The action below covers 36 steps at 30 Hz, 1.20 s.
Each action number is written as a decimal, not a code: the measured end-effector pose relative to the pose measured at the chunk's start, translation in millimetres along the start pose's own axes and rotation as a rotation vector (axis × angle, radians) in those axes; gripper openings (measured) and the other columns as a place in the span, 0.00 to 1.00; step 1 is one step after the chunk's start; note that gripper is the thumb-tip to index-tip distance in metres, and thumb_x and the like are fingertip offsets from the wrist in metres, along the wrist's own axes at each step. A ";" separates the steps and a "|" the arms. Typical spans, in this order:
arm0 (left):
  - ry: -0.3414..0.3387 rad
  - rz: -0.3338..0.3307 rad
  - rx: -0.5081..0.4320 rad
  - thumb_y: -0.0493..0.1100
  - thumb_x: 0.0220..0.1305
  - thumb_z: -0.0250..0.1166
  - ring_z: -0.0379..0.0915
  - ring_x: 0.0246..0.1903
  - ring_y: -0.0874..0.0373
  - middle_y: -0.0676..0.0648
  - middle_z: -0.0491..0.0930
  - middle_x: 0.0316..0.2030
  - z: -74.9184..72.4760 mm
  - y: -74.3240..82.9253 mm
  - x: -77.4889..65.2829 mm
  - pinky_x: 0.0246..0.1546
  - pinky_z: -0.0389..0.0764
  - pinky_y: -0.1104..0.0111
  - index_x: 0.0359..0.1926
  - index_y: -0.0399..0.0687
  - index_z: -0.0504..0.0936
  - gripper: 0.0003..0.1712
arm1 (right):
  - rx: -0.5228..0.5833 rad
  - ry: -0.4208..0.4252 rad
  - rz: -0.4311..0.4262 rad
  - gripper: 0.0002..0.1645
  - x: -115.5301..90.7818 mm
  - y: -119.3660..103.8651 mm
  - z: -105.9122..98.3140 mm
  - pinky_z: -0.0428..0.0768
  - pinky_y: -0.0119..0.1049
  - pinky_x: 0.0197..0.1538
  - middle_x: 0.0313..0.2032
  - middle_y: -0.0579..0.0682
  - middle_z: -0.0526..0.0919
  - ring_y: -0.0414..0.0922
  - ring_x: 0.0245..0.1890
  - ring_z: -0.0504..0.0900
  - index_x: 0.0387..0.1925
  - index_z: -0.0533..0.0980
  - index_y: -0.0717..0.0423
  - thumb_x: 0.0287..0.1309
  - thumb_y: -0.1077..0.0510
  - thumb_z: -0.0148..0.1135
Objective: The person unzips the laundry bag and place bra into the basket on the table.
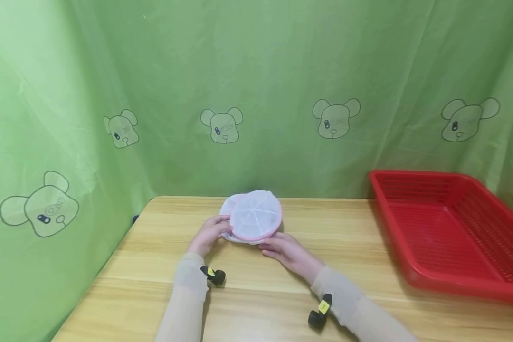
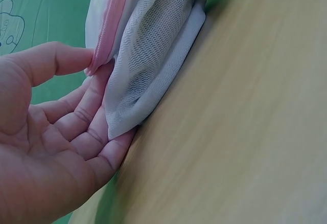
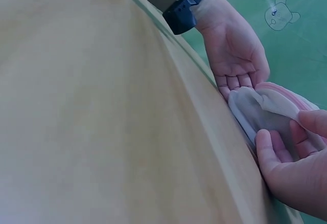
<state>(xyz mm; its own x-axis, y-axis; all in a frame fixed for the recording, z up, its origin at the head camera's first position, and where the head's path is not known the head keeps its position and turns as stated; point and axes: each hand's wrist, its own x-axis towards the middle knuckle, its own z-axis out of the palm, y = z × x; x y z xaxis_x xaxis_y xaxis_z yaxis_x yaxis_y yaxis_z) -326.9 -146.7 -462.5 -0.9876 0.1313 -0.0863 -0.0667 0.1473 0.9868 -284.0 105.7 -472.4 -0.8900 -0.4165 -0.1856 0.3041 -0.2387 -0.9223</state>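
A round white mesh bag (image 1: 256, 216) with pink trim and seams fanning out from its middle is held near the table's far edge. Behind its left side shows another white rounded part (image 1: 228, 205); whether it is the same piece, I cannot tell. My left hand (image 1: 208, 233) pinches the pink edge between thumb and fingers, the other fingers lying under the grey-white mesh (image 2: 148, 55). At the lower right side, my right hand (image 1: 291, 254) holds the rim; in the right wrist view its thumb and fingers grip the soft fabric (image 3: 255, 109).
A large red plastic basket (image 1: 403, 256) with slotted walls stands on the right of the wooden table (image 1: 239, 304). Green curtain (image 1: 273, 61) printed with bear heads encloses the back and sides. Small black cameras (image 1: 318, 319) are strapped on both wrists.
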 end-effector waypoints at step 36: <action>-0.159 -0.007 0.000 0.36 0.58 0.63 0.78 0.39 0.61 0.43 0.81 0.48 20.7 4.8 -4.1 0.46 0.80 0.72 0.60 0.36 0.73 0.27 | -0.008 -0.056 0.010 0.37 -33.2 -2.2 -21.1 0.83 0.39 0.59 0.52 0.61 0.76 0.47 0.49 0.82 0.68 0.45 0.75 0.58 0.72 0.42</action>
<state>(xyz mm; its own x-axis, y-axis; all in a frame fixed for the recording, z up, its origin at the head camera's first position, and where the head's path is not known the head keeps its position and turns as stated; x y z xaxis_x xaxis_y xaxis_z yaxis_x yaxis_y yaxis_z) -320.2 -126.3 -460.3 -0.9522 0.2836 -0.1138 -0.0736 0.1485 0.9862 -262.3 138.5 -471.3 -0.8666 -0.4672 -0.1754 0.3095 -0.2275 -0.9233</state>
